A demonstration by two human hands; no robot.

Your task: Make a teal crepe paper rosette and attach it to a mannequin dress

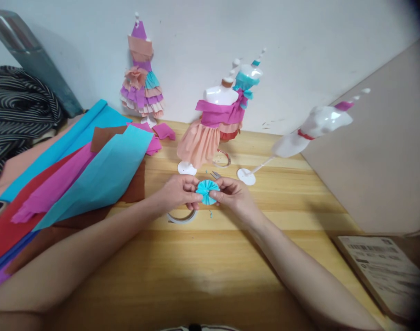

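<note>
Both hands meet over the middle of the wooden table (210,257). Between them is a small pleated turquoise paper rosette (206,189). My left hand (180,189) pinches its left side with closed fingers. My right hand (233,193) pinches its right side the same way. Under my left hand a roll of clear tape (181,218) lies flat. Just beyond the rosette the tips of small scissors (215,174) show. A few turquoise scraps lie on the wood below my hands.
Sheets of crepe paper (89,177) in turquoise, magenta, red and brown spread at left. Several small mannequins in paper dresses (141,80) (215,122) stand by the wall; a bare white one (306,133) leans at right. A cardboard box (385,271) sits near right; striped cloth (17,110) far left.
</note>
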